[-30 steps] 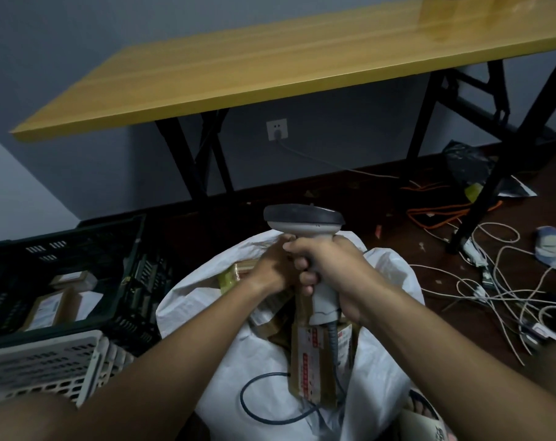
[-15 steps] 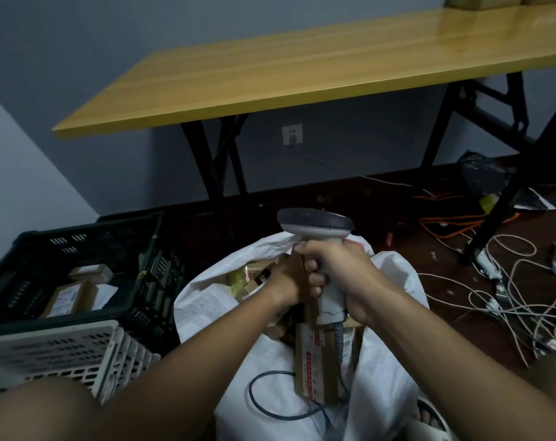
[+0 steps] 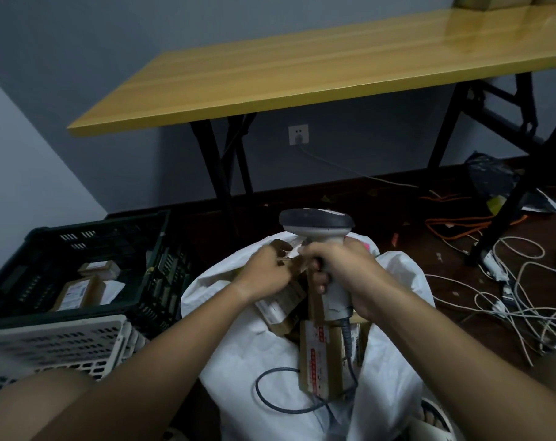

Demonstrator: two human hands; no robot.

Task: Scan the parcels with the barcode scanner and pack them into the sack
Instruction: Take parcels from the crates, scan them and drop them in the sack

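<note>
My right hand (image 3: 346,275) grips the handle of the grey barcode scanner (image 3: 316,222), held upright over the open white sack (image 3: 235,348). The scanner's dark cable (image 3: 270,402) loops across the sack's front. My left hand (image 3: 265,273) holds a small brown parcel with a white label (image 3: 290,251) just left of the handle, under the scanner head. Inside the sack lie several cardboard parcels, one with red-printed tape (image 3: 318,361). More parcels (image 3: 79,291) sit in the black crate (image 3: 104,230) at the left.
A white slotted crate (image 3: 57,342) stands in front of the black one. A yellow folding table (image 3: 302,68) spans the back, with black legs at the centre and right. Tangled white and orange cables (image 3: 509,281) cover the floor at the right.
My left hand has come away from the scanner handle to the left, and a small labelled parcel now shows in its fingers. My right hand keeps the scanner upright.
</note>
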